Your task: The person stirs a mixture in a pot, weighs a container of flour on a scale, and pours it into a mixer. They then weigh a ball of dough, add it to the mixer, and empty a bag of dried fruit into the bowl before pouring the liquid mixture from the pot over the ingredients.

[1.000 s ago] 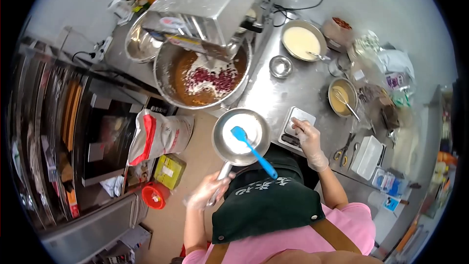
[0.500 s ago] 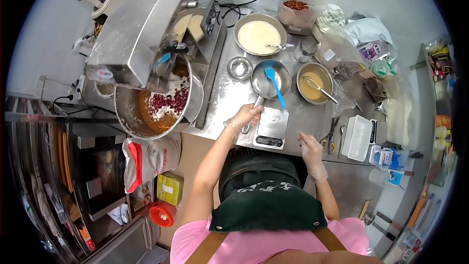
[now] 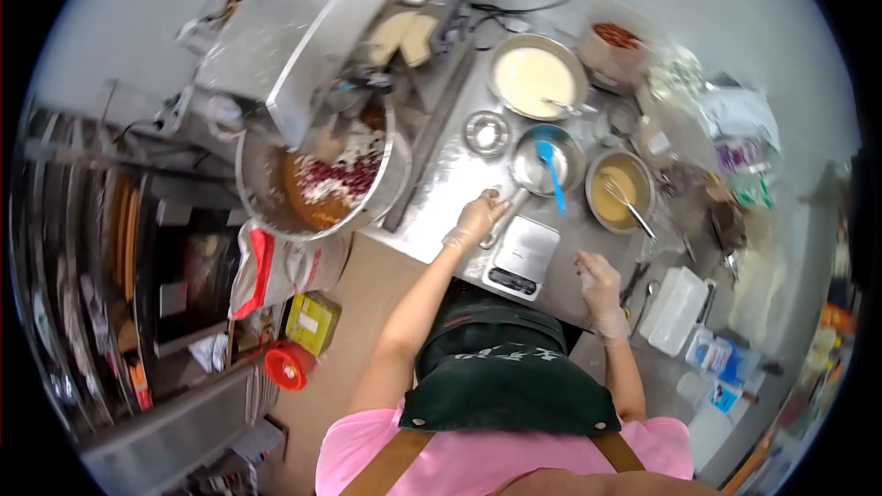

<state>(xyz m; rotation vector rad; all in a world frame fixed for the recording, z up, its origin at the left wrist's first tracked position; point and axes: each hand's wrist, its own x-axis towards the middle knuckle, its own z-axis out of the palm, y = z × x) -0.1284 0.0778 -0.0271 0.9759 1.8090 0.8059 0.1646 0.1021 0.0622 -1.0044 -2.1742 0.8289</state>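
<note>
My left hand (image 3: 480,219), in a clear glove, is beside the handle of a metal saucepan (image 3: 529,163). Its fingers reach toward the handle without wrapping round it. A blue spatula (image 3: 553,174) rests in the pan, its handle over the rim. My gloved right hand (image 3: 600,287) hovers at the counter's front edge, fingers curled, with nothing visible in them. Between my hands lies a digital kitchen scale (image 3: 525,255) with a bare platform. To the pan's right stands a bowl (image 3: 594,205) of yellow mixture with a whisk (image 3: 629,208) in it.
At the left, a large mixer bowl (image 3: 246,186) contains brown mixture, white powder and dark red pieces. A pan (image 3: 496,83) of pale batter and a small metal bowl (image 3: 486,133) sit behind the saucepan. Bags (image 3: 735,115) crowd the right, beyond a white tray (image 3: 672,312).
The view has tilted and shifted, moving the counter rightward in it. My left hand has loosened from the saucepan handle and moved to its left. My right hand stays curled near the counter's edge.
</note>
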